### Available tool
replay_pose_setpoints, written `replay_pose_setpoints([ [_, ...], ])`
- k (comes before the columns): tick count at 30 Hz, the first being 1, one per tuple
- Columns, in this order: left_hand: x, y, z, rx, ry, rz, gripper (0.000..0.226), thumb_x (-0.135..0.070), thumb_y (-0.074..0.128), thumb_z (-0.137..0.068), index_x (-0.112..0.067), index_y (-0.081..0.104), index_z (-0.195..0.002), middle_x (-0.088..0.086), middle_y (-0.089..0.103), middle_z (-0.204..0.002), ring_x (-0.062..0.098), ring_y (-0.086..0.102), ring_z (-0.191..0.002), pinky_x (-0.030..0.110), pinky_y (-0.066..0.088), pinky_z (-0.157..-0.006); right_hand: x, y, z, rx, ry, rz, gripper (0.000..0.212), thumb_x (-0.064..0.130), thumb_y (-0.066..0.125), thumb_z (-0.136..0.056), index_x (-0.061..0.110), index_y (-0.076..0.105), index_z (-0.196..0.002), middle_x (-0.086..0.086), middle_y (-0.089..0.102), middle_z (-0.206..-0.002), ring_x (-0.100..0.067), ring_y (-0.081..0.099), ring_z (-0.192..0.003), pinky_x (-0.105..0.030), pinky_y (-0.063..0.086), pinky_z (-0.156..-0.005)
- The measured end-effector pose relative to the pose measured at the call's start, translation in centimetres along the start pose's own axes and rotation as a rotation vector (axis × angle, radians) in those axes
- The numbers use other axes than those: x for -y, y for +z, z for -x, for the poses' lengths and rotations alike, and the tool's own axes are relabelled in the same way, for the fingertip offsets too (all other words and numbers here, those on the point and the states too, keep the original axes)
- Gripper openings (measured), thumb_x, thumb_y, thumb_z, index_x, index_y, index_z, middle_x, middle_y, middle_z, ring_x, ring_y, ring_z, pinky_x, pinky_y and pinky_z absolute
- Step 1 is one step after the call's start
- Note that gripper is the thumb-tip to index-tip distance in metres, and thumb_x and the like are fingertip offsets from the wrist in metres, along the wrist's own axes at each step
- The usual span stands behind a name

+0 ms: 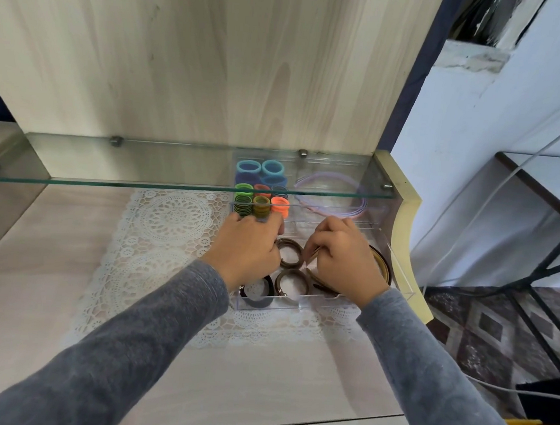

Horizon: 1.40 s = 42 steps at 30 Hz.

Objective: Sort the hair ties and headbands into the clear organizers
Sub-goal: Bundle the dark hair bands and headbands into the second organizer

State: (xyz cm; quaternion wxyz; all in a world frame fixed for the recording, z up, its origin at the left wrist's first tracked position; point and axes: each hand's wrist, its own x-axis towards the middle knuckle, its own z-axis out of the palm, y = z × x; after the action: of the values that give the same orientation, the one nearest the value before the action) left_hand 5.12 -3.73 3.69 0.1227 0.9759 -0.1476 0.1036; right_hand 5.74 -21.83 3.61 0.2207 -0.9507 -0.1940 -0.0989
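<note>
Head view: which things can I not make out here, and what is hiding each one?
Head view only:
- Fingertips of the left hand: hidden behind its own knuckles, by the stacked coloured hair ties; grip unclear.
- Thin brown piece pinched in the right hand: fingers cover most of it.
- Wide brown curved headband: largely behind the right hand.
- Thin lilac headbands: crossed by the glass shelf edge.
</note>
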Motion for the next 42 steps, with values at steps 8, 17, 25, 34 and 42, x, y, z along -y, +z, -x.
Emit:
replay_pose_setpoints([
  [8,-0.1,0.2,0.2,-0.009,0.015,-0.055,0.022,-0.021,0.044,-0.089,-0.024,0.044,-0.111,-0.005,0.067,-0.100,0.021,0.059,-0.101,0.036,0.034,-0.087,0.5,1.1,-0.1,0.089,0.188,0.196,0.041,0.014,0.048,-0.085,0.021,0.065,-0.122,-0.004,0.052,-0.120,-0.027,0.041,-0.114,-0.040,0.036,-0.097],
  [17,-0.2,-0.1,0.2,-0.032,0.009,-0.031,0.022,-0.019,0.046,-0.089,-0.023,0.045,-0.111,-0.006,0.067,-0.104,0.020,0.058,-0.103,0.032,0.024,-0.079,0.8,1.3,0.2,0.074,0.190,0.217,0.041,0.015,0.048,-0.085,0.022,0.065,-0.122,-0.002,0.052,-0.121,-0.026,0.040,-0.116,-0.038,0.034,-0.097],
  [25,-0.1,0.0,0.3,-0.006,-0.010,-0.003,0.019,-0.019,0.046,-0.089,-0.027,0.040,-0.106,-0.006,0.066,-0.105,0.019,0.058,-0.102,0.032,0.026,-0.080,0.9,1.2,0.2,0.093,0.180,0.254,0.041,0.016,0.046,-0.087,0.024,0.064,-0.122,-0.002,0.052,-0.122,-0.025,0.039,-0.116,-0.038,0.035,-0.096],
  [34,-0.4,0.1,0.6,-0.013,-0.022,-0.021,0.022,-0.019,0.045,-0.088,-0.027,0.041,-0.108,-0.005,0.067,-0.104,0.021,0.057,-0.104,0.034,0.028,-0.083,1.1,1.1,0.2,0.110,0.160,0.270,0.039,0.018,0.048,-0.088,0.026,0.065,-0.122,-0.002,0.050,-0.121,-0.025,0.039,-0.116,-0.037,0.034,-0.096],
  [42,-0.1,-0.1,0.5,0.020,-0.053,0.051,0.025,-0.017,0.048,-0.088,-0.025,0.045,-0.111,-0.008,0.066,-0.111,0.018,0.057,-0.108,0.034,0.031,-0.088,0.7,1.4,0.1,0.084,0.172,0.228,0.040,0.015,0.048,-0.086,0.024,0.066,-0.121,-0.002,0.052,-0.120,-0.025,0.040,-0.115,-0.037,0.033,-0.096],
])
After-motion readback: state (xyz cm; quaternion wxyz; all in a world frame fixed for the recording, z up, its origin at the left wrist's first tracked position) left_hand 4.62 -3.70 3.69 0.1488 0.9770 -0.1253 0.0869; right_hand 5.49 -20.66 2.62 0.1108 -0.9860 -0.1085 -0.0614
